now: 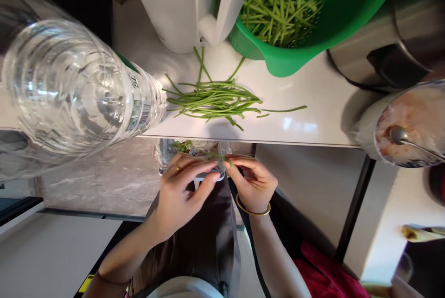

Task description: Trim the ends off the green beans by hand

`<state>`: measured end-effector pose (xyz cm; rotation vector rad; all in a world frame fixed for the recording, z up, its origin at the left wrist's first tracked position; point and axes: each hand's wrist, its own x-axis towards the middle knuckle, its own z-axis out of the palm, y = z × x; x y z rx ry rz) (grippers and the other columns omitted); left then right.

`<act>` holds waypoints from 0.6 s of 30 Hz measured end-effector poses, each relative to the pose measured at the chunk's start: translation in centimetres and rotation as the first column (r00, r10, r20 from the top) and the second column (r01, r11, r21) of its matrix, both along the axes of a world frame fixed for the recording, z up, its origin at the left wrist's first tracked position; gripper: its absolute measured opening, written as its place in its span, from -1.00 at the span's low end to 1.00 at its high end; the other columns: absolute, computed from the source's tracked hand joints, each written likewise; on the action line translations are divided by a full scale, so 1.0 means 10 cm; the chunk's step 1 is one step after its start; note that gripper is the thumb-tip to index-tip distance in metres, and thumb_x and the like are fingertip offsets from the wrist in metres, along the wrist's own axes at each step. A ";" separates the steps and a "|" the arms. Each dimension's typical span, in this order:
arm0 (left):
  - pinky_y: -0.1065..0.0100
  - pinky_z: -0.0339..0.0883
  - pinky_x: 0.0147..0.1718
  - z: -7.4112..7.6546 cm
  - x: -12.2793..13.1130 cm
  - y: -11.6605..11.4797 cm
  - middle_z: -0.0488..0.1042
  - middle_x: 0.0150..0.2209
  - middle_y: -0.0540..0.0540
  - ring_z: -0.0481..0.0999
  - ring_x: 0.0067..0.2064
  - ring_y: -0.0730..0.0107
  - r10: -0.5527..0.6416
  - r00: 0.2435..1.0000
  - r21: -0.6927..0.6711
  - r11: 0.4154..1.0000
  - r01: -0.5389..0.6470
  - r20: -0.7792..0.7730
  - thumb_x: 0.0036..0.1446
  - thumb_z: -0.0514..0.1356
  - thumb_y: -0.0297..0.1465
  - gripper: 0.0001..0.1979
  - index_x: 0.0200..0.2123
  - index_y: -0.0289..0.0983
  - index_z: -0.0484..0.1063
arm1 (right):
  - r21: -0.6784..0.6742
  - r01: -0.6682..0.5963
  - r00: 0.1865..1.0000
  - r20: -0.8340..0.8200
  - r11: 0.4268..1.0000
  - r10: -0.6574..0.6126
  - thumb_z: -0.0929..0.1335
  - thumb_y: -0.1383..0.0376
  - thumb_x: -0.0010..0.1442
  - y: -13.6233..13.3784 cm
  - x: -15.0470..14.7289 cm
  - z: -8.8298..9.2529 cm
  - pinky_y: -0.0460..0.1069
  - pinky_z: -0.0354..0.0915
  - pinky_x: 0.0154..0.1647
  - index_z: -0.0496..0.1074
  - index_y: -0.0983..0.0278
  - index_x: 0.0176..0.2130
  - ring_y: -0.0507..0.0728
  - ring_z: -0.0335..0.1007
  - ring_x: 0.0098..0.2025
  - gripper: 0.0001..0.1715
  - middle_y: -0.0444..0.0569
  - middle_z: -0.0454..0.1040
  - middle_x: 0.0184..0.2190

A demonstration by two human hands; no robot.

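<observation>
Left hand (181, 191) and right hand (252, 184) each pinch one green stem (217, 156) at the fingertips. The stem bridges both hands, just below the counter (313, 122), near the stem pile (215, 101).

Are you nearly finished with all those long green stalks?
Probably not yet. Some green bits already lie in the clear bag under the counter edge, so some trimming looks done. Right now the left hand and right hand pinch one green stalk over that bag. A loose pile lies on the counter and the green colander holds many more; I cannot tell which of those are finished.
</observation>
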<state>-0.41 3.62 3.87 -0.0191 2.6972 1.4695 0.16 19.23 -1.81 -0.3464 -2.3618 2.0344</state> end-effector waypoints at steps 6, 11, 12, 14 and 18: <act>0.30 0.39 -0.21 -0.06 0.00 0.12 0.57 -0.34 -0.03 0.51 -0.27 0.38 -0.039 0.995 0.056 0.998 0.034 0.097 0.13 0.18 -0.46 -0.90 -0.31 -0.20 0.50 | 0.259 -0.127 0.968 -0.177 0.958 0.176 0.42 0.47 0.05 0.02 0.00 0.04 0.01 0.47 -0.24 0.53 0.10 -0.25 0.10 0.53 -0.28 -0.71 -0.12 0.59 -0.31; 0.34 0.41 -0.24 -0.09 0.02 0.02 0.58 -0.32 -0.06 0.52 -0.26 0.37 -0.066 0.972 0.111 0.993 0.042 0.226 0.14 0.18 -0.44 -0.89 -0.30 -0.21 0.52 | 0.332 -0.179 0.944 -0.207 0.926 0.257 0.40 0.45 0.08 0.06 0.02 0.01 0.02 0.48 -0.23 0.52 0.07 -0.21 0.11 0.53 -0.24 -0.69 -0.11 0.58 -0.28; 0.35 0.41 -0.24 -0.10 0.03 0.00 0.58 -0.31 -0.06 0.53 -0.26 0.37 -0.072 0.968 0.128 0.991 0.042 0.241 0.14 0.17 -0.44 -0.87 -0.28 -0.21 0.53 | 0.334 -0.192 0.939 -0.211 0.923 0.272 0.40 0.45 0.08 0.07 0.02 0.01 0.02 0.48 -0.22 0.52 0.07 -0.20 0.11 0.53 -0.23 -0.68 -0.11 0.58 -0.27; 0.37 0.42 -0.25 -0.13 0.04 -0.03 0.58 -0.30 -0.06 0.54 -0.27 0.38 -0.080 0.960 0.163 0.986 0.037 0.268 0.13 0.17 -0.45 -0.85 -0.25 -0.20 0.53 | 0.337 -0.219 0.928 -0.217 0.916 0.302 0.40 0.47 0.09 0.08 0.04 0.01 0.01 0.48 -0.22 0.52 0.07 -0.18 0.11 0.53 -0.22 -0.66 -0.12 0.58 -0.26; 0.41 0.42 -0.32 -0.18 0.06 -0.04 0.58 -0.35 -0.06 0.54 -0.33 0.40 -0.103 0.928 0.253 0.967 0.009 0.359 0.12 0.17 -0.44 -0.87 -0.31 -0.23 0.54 | 0.284 -0.271 0.923 -0.193 0.920 0.332 0.40 0.48 0.07 0.09 0.05 0.06 0.00 0.47 -0.22 0.53 0.09 -0.22 0.09 0.53 -0.26 -0.67 -0.12 0.59 -0.29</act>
